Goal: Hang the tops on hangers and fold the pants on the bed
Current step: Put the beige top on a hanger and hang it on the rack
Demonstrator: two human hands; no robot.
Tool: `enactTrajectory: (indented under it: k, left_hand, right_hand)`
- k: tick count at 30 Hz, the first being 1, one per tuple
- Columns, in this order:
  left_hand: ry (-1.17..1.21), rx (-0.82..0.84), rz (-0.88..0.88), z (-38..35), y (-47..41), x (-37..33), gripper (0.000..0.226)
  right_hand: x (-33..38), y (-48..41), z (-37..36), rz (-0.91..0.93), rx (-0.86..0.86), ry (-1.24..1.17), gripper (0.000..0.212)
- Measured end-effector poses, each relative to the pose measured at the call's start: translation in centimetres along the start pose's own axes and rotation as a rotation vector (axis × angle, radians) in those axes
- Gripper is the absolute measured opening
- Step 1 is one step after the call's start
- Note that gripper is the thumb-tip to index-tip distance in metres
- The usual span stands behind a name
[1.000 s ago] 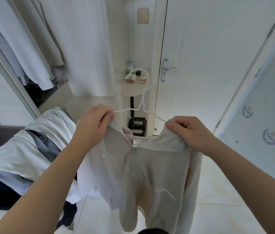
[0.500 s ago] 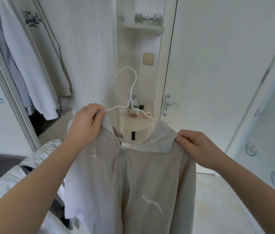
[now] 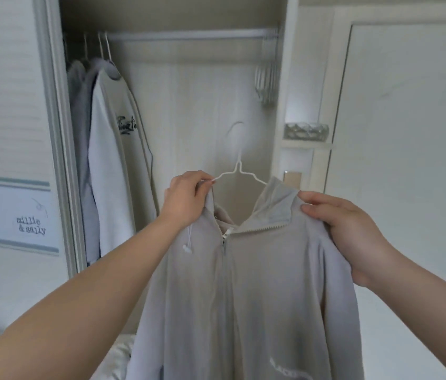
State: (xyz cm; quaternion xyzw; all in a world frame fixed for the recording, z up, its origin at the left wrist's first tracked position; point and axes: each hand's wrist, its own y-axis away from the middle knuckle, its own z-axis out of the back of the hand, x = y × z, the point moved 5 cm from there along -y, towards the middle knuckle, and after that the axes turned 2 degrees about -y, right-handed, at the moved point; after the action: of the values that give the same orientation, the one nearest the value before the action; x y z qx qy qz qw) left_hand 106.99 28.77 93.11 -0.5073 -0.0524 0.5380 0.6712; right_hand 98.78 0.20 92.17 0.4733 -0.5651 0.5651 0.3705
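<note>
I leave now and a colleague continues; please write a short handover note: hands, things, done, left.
Left hand pinches one arm of the white wire hanger together with one shoulder of the beige zip hoodie.
Right hand grips the other shoulder.
The hanger sits in the hoodie's neck, hook up, before the open wardrobe.
Done: hoodie nearly on hanger.
Left: hook it on the rail, beside the white sweatshirt; pants not in view.

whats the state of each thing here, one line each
beige hoodie: zipped, held up by both shoulders
white hanger: inside the hoodie, hook not on the rail
left hand: grips hanger end and hoodie shoulder
right hand: grips the other shoulder
white jacket: hanging on the rail
</note>
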Motion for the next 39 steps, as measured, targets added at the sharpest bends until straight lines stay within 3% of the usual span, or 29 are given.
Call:
enactTrajectory:
  k: [5, 11, 17, 21, 25, 29, 39]
  left_hand:
    - [0.07, 0.027, -0.001, 2.8, -5.2, 3.0, 0.029]
    - [0.161, 0.081, -0.062, 5.4, -8.8, 5.1, 0.018]
    - [0.253, 0.172, -0.087, 6.3, -10.6, 5.4, 0.021]
    - [0.283, 0.132, -0.058, 6.5, -11.7, 5.3, 0.041]
    - [0.163, 0.082, -0.033, 5.9, -13.4, 5.4, 0.054]
    - [-0.034, -0.007, -0.055, 4.9, -16.5, 6.6, 0.033]
    - [-0.375, -0.036, -0.055, 5.1, -26.7, 9.4, 0.017]
  right_hand:
    - [0.5, -5.5, -5.9, -0.01, -0.082, -0.044, 0.023]
    - [1.4, -11.6, -12.8, -0.031, -0.152, -0.059, 0.027]
    - [5.5, -17.8, -18.6, 0.014, -0.07, -0.137, 0.024]
    - [8.7, -22.3, -21.7, 0.057, -0.024, -0.125, 0.031]
    - [11.4, -27.7, -24.2, 0.152, -0.006, -0.078, 0.026]
    - [13.5, -33.5, -26.0, 0.219, 0.018, -0.097, 0.008]
    - [17.6, -46.5, -26.2, 0.317, -0.003, -0.12, 0.007]
